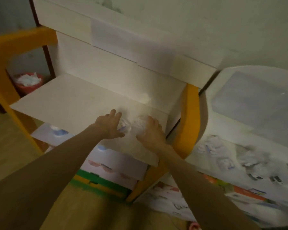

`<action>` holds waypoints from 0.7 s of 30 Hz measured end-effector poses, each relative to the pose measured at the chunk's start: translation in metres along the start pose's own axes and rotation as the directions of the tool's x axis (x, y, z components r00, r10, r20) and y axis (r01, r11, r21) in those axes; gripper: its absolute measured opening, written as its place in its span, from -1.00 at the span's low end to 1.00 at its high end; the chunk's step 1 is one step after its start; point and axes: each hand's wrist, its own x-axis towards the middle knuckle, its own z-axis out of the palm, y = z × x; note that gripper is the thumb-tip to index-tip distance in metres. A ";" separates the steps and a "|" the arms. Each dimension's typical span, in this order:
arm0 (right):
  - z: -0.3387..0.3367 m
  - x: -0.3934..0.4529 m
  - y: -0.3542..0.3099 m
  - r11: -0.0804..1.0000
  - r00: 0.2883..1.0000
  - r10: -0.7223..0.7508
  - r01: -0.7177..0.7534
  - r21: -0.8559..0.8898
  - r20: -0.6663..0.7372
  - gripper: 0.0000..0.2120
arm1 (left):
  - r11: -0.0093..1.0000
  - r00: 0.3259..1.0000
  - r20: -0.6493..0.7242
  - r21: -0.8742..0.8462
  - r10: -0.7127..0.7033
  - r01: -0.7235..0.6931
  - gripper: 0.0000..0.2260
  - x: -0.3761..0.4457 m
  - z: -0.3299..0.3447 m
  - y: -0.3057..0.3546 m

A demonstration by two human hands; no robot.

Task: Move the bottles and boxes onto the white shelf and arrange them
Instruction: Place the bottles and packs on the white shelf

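Both hands on the flat white shelf board (70, 100).
Left hand (109, 126) fingers spread; right hand (150, 131) seemingly wraps a blurred white bottle (139, 124), near right.

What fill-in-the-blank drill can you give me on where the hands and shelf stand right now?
1. Both hands, the left hand and the right hand, are over the white ____.
2. The shelf board is carried by side frames coloured ____.
3. The blurred white items sit ____ the two hands.
4. The bin behind the frame is coloured ____.

Missing words: shelf; orange; between; red
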 end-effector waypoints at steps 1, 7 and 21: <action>0.003 0.007 -0.001 1.000 1.000 0.023 -0.023 0.019 -0.007 -0.24 | 1.000 1.000 0.008 -0.005 0.028 -0.028 -0.10 0.008 0.005 -0.002; 0.014 0.032 0.000 0.999 0.999 0.044 -0.044 0.012 -0.004 -0.10 | 0.992 0.989 0.079 -0.006 0.122 -0.122 -0.11 0.042 0.024 -0.007; 0.016 0.030 -0.018 0.995 0.995 0.034 -0.043 -0.091 -0.097 -0.18 | 0.976 0.990 -0.001 -0.168 0.140 -0.138 -0.20 0.048 0.011 -0.041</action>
